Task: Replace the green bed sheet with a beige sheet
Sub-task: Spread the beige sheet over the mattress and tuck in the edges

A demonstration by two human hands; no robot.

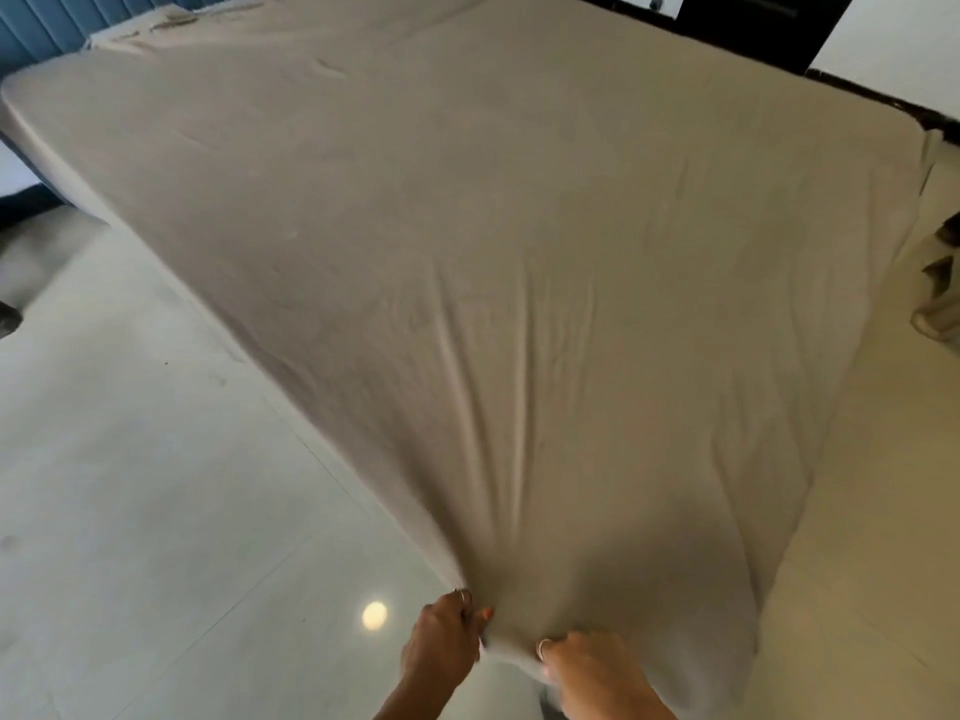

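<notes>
At the near corner of the bed (31, 148), both hands are gripping the beige sheet (467, 252). Left hand (441, 641) is pinching the bunched corner fabric, grip clamped on it; right hand (587, 662) is clutching the same bunch just beside, fingers curled into the cloth. Sheet is lying spread across the whole mattress, wrinkles radiating from the hands. Glossy tiled floor (156, 511) is showing at left.

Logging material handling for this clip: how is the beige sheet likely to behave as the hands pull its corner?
The beige sheet looks floppy: it fans into folds toward where the left hand and right hand grip it. Probably light, since two hands hold a wide span raised. It may slide across the bed when pulled, as it lies loose at the far right edge.
</notes>
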